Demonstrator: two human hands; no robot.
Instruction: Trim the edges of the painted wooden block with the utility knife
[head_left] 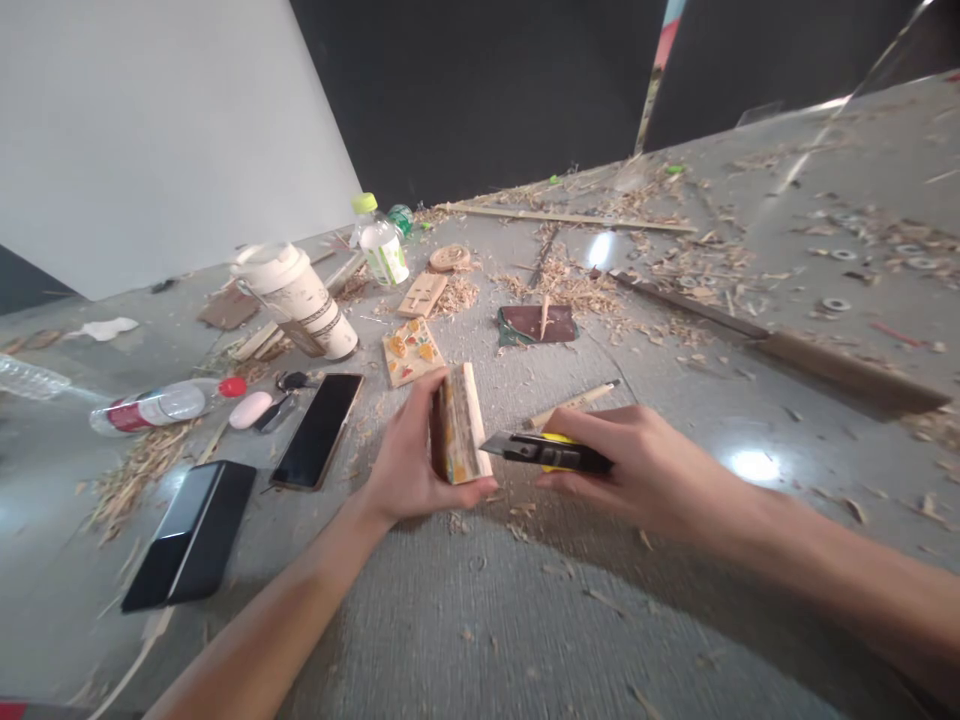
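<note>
Gripped between the thumb and fingers of my left hand (409, 455) is a small wooden block (463, 425), tilted on edge, its long narrow side facing up. My right hand (637, 460) is closed around a yellow and black utility knife (566, 453). The knife's blade points left, and its tip is at the block's right edge; whether it touches the wood I cannot tell. Just beyond the knife lies a pencil-like wooden stick (576, 403) with a dark tip. A flat wooden piece with orange patterns (412, 352) rests behind my left hand.
Left of my hands are a phone (319, 430), a black folded device (191, 535), a lying bottle (161, 405) and a lidded cup (300, 300). Farther back stand a yellow-capped bottle (381, 245) and a dark red sandpaper-like sheet (517, 325). Wood shavings (577, 285) litter the table.
</note>
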